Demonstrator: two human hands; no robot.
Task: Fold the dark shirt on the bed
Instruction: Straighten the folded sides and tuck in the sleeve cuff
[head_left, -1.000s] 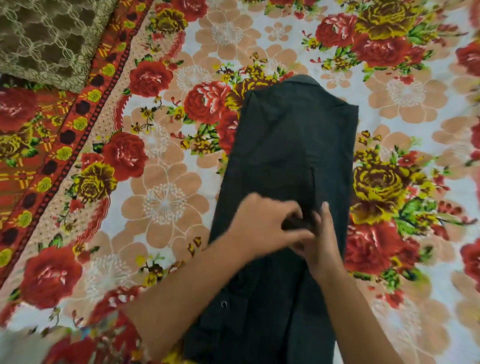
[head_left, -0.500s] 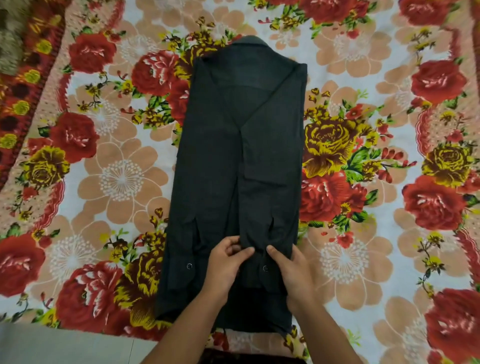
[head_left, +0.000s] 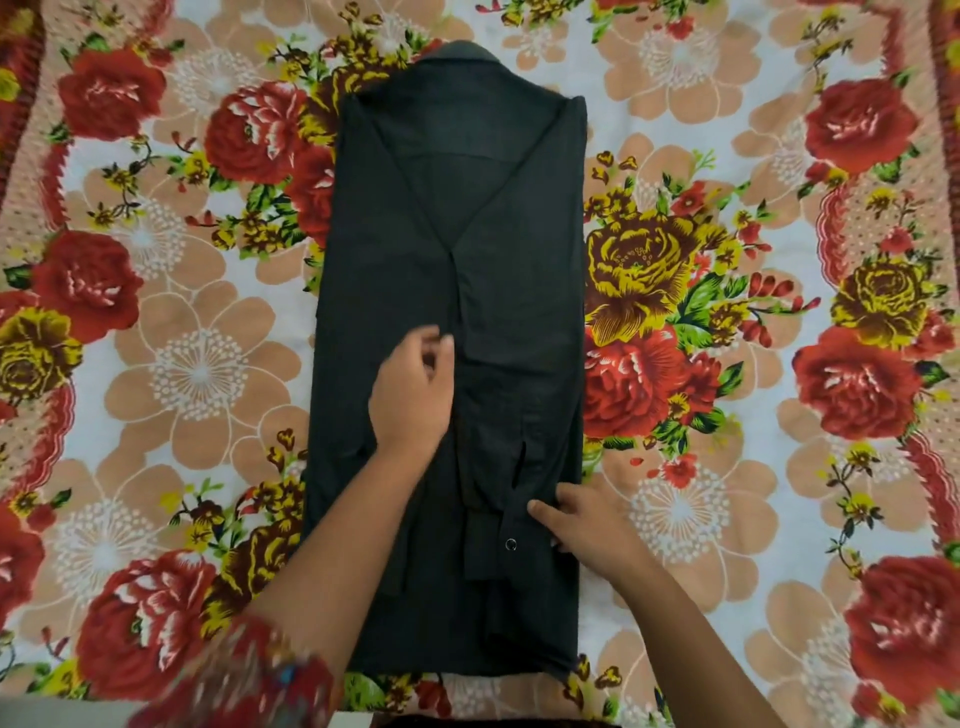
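Note:
The dark shirt (head_left: 467, 249) lies lengthwise on the bed with its collar at the far end. Both sides are folded inward and the sleeves run down its middle. My left hand (head_left: 413, 389) rests on the shirt's centre along the inner edge of the left fold, fingers loosely curled and apart. My right hand (head_left: 587, 519) lies flat at the shirt's lower right edge, its thumb touching the right sleeve's cuff (head_left: 506, 525), which has a small metal snap. Neither hand lifts any cloth.
A floral bedsheet (head_left: 197, 364) with red and yellow roses covers the bed on all sides of the shirt. A red patterned border (head_left: 935, 467) runs down the right side. My patterned sleeve (head_left: 249, 670) shows at the lower left.
The view has shifted so the shirt sits centred. My hands have let go of the cuffs and parted: the left moved up to the shirt's middle, the right out to the lower right edge.

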